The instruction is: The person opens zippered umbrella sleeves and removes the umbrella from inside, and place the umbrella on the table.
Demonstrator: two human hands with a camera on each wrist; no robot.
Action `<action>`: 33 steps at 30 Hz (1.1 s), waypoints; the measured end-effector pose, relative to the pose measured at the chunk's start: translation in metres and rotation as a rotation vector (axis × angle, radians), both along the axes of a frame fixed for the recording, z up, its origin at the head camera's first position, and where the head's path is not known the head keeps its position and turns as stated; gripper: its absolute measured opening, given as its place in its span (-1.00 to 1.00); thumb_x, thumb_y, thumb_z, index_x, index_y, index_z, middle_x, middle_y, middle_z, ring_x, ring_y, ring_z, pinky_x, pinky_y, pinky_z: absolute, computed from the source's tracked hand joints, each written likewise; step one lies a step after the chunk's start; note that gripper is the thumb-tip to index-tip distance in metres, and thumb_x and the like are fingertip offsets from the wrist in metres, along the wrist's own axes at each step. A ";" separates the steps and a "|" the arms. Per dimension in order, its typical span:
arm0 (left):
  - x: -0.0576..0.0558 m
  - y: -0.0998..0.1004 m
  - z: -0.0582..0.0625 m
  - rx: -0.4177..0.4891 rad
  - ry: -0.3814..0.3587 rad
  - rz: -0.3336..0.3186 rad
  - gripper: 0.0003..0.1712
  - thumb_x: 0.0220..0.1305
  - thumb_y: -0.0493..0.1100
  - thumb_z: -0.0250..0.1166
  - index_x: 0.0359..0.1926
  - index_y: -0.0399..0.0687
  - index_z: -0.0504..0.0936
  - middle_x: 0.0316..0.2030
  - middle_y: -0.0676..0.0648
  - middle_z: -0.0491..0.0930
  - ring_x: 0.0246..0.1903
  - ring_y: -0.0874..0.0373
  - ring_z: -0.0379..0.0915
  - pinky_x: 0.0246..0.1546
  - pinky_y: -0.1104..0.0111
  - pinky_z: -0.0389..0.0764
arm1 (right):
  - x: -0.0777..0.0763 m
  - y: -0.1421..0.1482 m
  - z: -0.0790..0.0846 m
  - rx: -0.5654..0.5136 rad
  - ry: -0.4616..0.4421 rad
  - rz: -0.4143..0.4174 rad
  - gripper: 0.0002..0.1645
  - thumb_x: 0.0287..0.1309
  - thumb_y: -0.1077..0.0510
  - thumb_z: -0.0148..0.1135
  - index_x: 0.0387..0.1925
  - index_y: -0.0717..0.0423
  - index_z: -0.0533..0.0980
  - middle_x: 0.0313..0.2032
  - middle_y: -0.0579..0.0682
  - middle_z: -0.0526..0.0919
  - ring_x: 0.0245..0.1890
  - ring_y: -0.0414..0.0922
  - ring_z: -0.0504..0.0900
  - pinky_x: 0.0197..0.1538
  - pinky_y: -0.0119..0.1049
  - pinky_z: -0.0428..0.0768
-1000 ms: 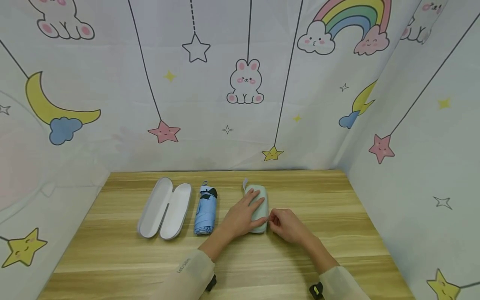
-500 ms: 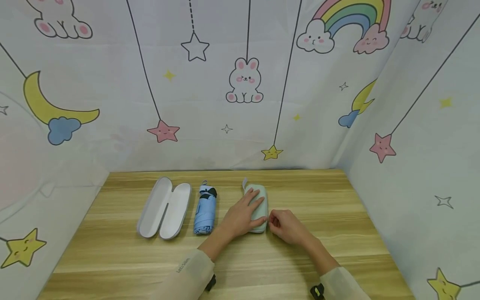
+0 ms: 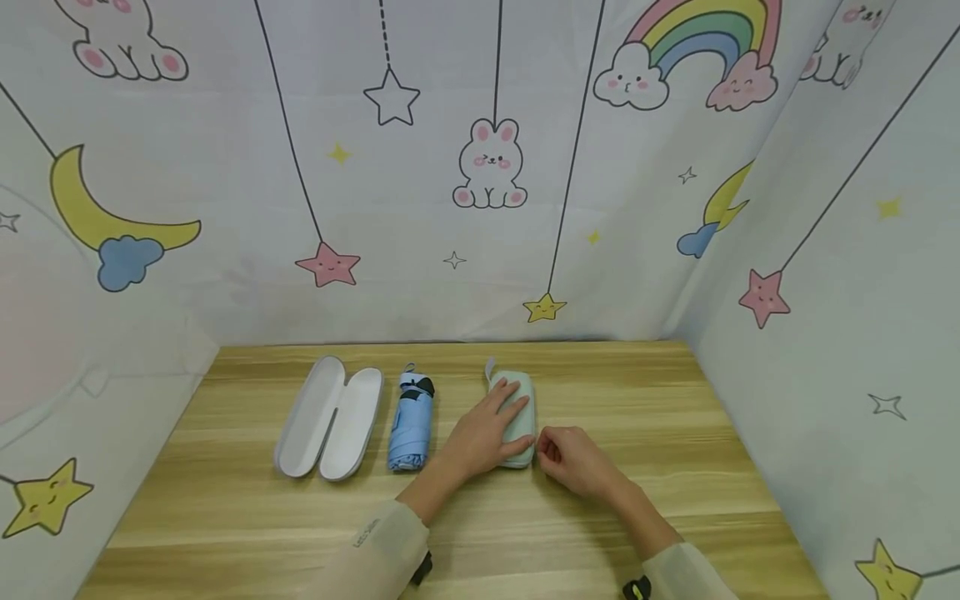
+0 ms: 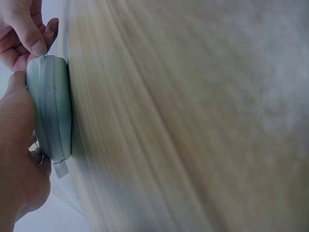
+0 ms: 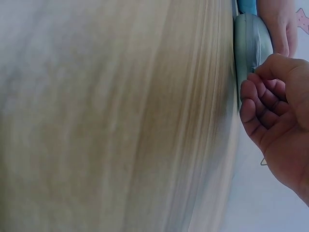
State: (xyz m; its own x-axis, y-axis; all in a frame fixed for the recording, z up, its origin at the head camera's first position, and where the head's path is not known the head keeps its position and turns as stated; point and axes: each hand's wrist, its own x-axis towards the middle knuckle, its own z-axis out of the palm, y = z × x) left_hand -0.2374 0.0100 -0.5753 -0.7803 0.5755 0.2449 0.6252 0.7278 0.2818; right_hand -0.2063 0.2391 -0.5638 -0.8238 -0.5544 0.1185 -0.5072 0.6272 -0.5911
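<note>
A mint-green zippered case (image 3: 519,427) lies on the wooden table with a fabric loop at its far end. Across its top my left hand (image 3: 480,432) rests with fingers spread, the thumb near the right edge. At the case's near right edge my right hand (image 3: 576,460) pinches the small zipper pull (image 5: 254,70) between thumb and index finger, its other fingers curled. The left wrist view shows the zipper (image 4: 48,104) running along the side of the case, closed where visible. My left palm and fingers hide part of the case's top.
Left of the hands lies a folded blue umbrella (image 3: 411,427) with a wrist loop. Further left an opened white-lined glasses case (image 3: 351,425) lies on the table (image 3: 600,550). A white cloth printed with cartoons (image 3: 491,162) hangs behind and at both sides.
My right hand has shifted slightly toward me along the case's right edge. My left hand and the case hold their place.
</note>
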 end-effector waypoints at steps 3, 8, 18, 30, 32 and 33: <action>0.001 0.000 0.001 0.008 0.003 -0.003 -0.17 0.54 0.35 0.17 0.60 0.00 0.35 0.62 -0.13 0.15 0.64 -0.10 -0.06 0.47 0.04 0.36 | 0.001 0.000 -0.001 -0.008 0.003 0.005 -0.85 0.30 0.33 0.31 -0.32 0.01 0.58 -0.48 -0.26 0.56 -0.50 -0.38 0.49 -0.42 -0.40 0.55; 0.002 0.000 0.002 0.009 -0.007 -0.003 -0.17 0.54 0.35 0.16 0.60 0.00 0.35 0.63 -0.13 0.14 0.64 -0.11 -0.07 0.45 0.03 0.39 | 0.003 0.000 -0.003 -0.019 0.007 -0.002 -0.84 0.28 0.32 0.32 -0.33 0.00 0.57 -0.48 -0.27 0.57 -0.50 -0.38 0.50 -0.42 -0.40 0.56; 0.001 0.001 0.004 0.013 -0.012 -0.003 -0.17 0.54 0.33 0.17 0.59 -0.04 0.36 0.62 -0.15 0.16 0.63 -0.12 -0.04 0.47 0.03 0.35 | 0.007 -0.001 -0.003 -0.039 0.009 -0.012 -0.82 0.25 0.34 0.33 -0.35 -0.01 0.57 -0.49 -0.27 0.57 -0.50 -0.39 0.50 -0.42 -0.41 0.56; 0.001 0.000 0.004 0.015 -0.006 -0.007 -0.18 0.55 0.32 0.17 0.59 -0.04 0.35 0.61 -0.16 0.17 0.63 -0.13 -0.03 0.48 0.04 0.34 | 0.012 -0.003 0.000 -0.058 0.041 0.006 -0.79 0.24 0.38 0.33 -0.36 0.00 0.57 -0.50 -0.28 0.56 -0.51 -0.40 0.48 -0.45 -0.43 0.54; 0.001 0.000 0.004 0.017 -0.006 -0.008 -0.18 0.55 0.32 0.17 0.59 -0.04 0.35 0.62 -0.16 0.16 0.63 -0.13 -0.04 0.48 0.04 0.34 | 0.013 -0.003 -0.001 -0.059 0.047 0.002 -0.79 0.22 0.38 0.33 -0.37 0.00 0.58 -0.51 -0.29 0.56 -0.52 -0.41 0.48 -0.46 -0.44 0.53; 0.001 0.000 0.004 0.017 -0.005 -0.008 -0.18 0.55 0.32 0.17 0.59 -0.04 0.35 0.62 -0.16 0.16 0.63 -0.12 -0.04 0.48 0.04 0.34 | 0.013 -0.004 -0.001 -0.059 0.053 0.002 -0.79 0.22 0.38 0.34 -0.37 0.00 0.58 -0.51 -0.29 0.55 -0.52 -0.41 0.47 -0.46 -0.44 0.53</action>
